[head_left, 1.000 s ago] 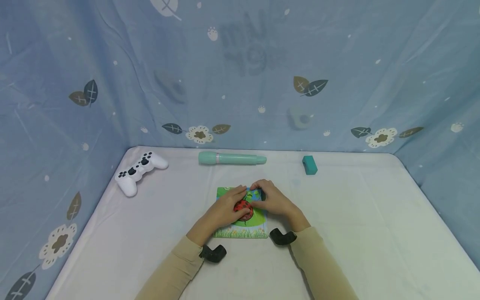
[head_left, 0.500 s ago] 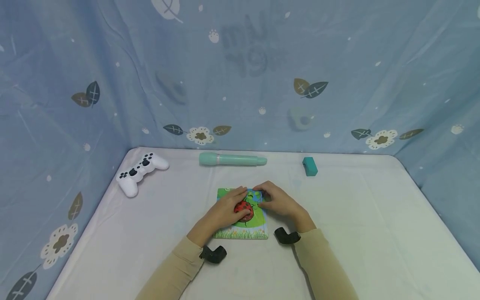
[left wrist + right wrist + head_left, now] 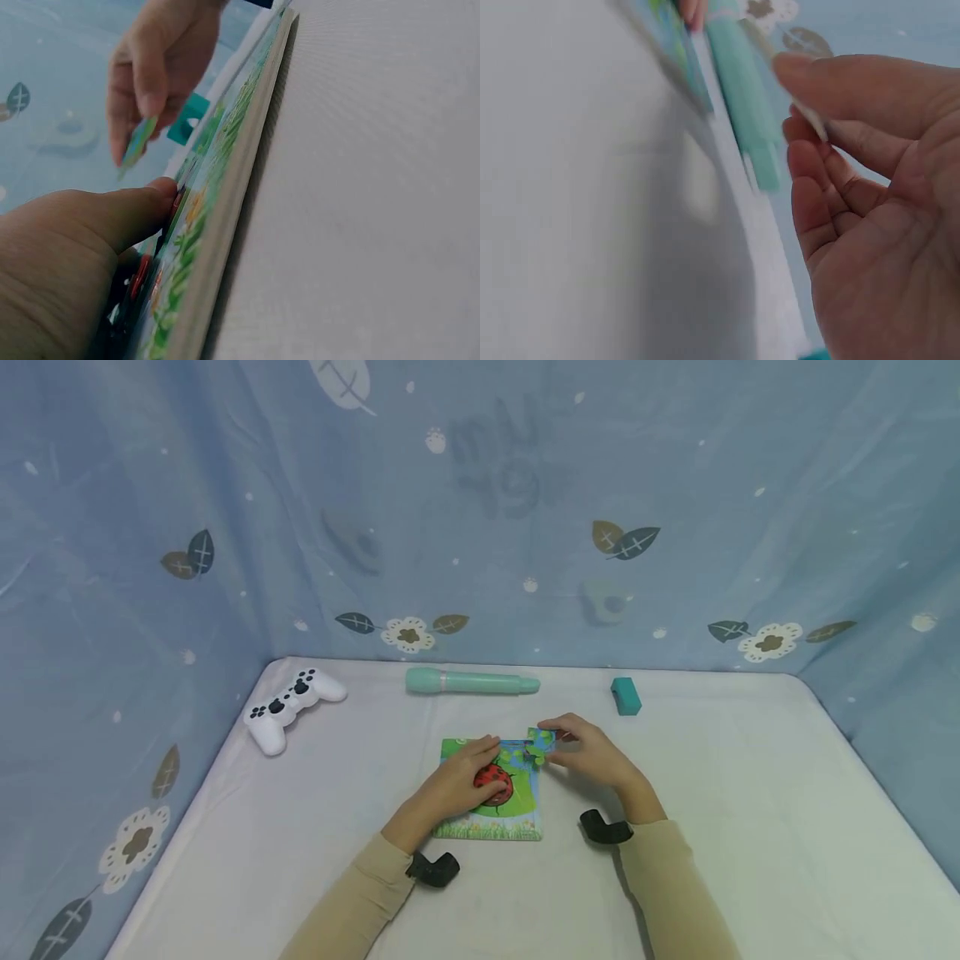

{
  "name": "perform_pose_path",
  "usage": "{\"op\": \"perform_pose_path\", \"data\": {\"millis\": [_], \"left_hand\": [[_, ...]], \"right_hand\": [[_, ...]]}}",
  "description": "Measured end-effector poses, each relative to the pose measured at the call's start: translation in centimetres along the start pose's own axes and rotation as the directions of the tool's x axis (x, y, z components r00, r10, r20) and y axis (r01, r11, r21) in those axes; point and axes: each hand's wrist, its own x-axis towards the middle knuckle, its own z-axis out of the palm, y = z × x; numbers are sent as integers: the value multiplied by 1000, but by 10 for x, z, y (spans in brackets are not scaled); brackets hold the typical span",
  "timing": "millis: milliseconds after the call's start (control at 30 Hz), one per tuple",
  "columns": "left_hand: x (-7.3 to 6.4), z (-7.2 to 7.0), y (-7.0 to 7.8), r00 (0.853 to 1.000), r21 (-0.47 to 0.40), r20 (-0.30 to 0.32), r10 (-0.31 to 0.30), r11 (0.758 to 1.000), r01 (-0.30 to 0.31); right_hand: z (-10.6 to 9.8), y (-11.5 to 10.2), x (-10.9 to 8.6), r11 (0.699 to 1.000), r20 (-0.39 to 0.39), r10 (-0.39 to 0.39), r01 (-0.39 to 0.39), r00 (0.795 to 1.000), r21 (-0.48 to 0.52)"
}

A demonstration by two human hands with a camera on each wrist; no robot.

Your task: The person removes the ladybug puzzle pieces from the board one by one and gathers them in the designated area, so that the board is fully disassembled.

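Observation:
A square jigsaw puzzle (image 3: pixel 487 829) with a red ladybug on green grass lies on the table in the head view. My left hand (image 3: pixel 452 782) rests flat across its left side, fingers extended and thumb over the ladybug. Thumb and fingers of my right hand (image 3: pixel 592 756) pinch a small blue and green puzzle piece (image 3: pixel 542 740), which overlaps the puzzle's upper right corner in the head view. From the left wrist, that piece (image 3: pixel 138 142) appears raised above the board, while the right wrist view catches its thin edge (image 3: pixel 810 114) between the fingertips.
A mint-green toy microphone (image 3: pixel 472 682) lies behind the puzzle near the table's back edge. To its right is a small teal block (image 3: pixel 626 696). A white game controller (image 3: pixel 292 707) sits at the back left. Blue patterned cloth (image 3: pixel 480 527) hangs around the table.
My right hand has lifted a piece from the puzzle's upper right corner and drawn it slightly right. My left hand stays on the puzzle. The head view has shifted a little.

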Motion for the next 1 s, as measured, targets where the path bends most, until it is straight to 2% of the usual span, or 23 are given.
{"op": "perform_pose_path", "data": {"millis": [133, 300, 467, 600, 800, 1000], "left_hand": [[-2, 0, 0, 1000, -21, -15, -12, 1000, 12], [-2, -1, -1, 1000, -17, -17, -14, 1000, 14], [-1, 0, -3, 1000, -2, -13, -10, 1000, 10], [0, 0, -4, 1000, -1, -17, -7, 1000, 7], [1, 2, -4, 1000, -18, -13, -7, 1000, 7], [2, 4, -3, 1000, 8, -1, 3, 1000, -3]], "right_hand": [[-23, 13, -14, 1000, 4, 26, -26, 1000, -3], [-58, 31, -44, 994, 3, 105, -105, 994, -41], [-88, 48, -76, 978, -8, 184, -184, 983, -103], [-107, 58, -94, 961, -5, 242, -241, 970, -139], [-125, 72, -112, 945, 2, 290, -286, 957, -161], [-132, 86, -117, 943, -21, 285, -284, 958, -175]]}}
